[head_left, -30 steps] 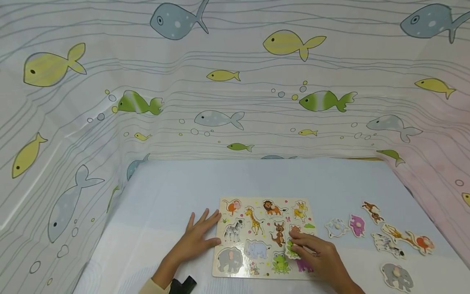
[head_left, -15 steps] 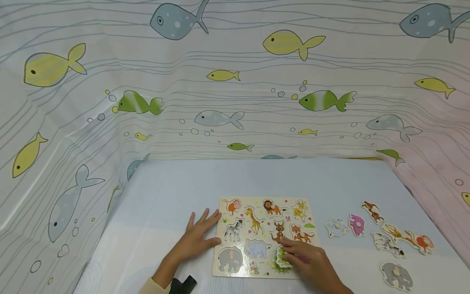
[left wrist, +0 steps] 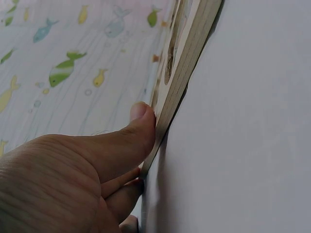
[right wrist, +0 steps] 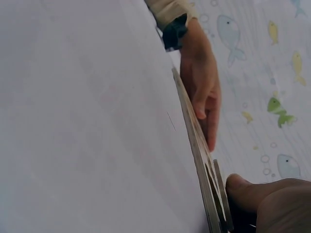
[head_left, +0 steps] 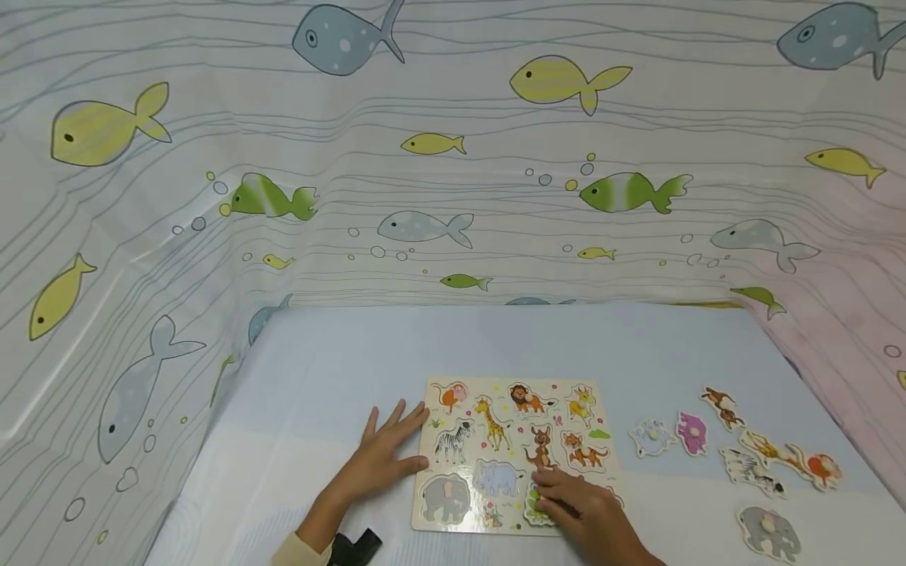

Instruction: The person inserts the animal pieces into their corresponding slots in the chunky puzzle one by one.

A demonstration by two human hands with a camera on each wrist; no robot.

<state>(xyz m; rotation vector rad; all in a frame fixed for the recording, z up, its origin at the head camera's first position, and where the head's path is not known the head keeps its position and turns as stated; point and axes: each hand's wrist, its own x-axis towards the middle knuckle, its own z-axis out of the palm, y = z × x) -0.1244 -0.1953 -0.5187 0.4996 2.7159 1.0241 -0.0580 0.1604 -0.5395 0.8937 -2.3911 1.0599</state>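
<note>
A wooden animal puzzle board [head_left: 460, 452] lies on the table. My left hand [head_left: 378, 464] spreads its fingers along the board's left edge, thumb against the side; in the left wrist view the thumb [left wrist: 141, 116] touches the board's edge [left wrist: 182, 73]. Over the frog place near the board's front, my right hand [head_left: 583, 507] pinches the frog puzzle piece [head_left: 534, 507] between thumb and fingers, partly hiding it. In the right wrist view the piece [right wrist: 221, 189] stands slightly tilted off the board [right wrist: 194, 141], by the right thumb [right wrist: 238, 187].
Several loose pieces lie right of the board: a pale piece [head_left: 651, 436], a purple one [head_left: 691, 434], a brown one [head_left: 722, 407], a zebra [head_left: 752, 472], a giraffe [head_left: 764, 448], a monkey [head_left: 821, 469] and a grey elephant [head_left: 769, 533]. Fish-printed cloth [head_left: 425, 181] hangs behind the table.
The right hand has carried the frog piece left and toward the board's front, onto the frog picture, uncovering the tiger. The left hand has stayed at the board's edge.
</note>
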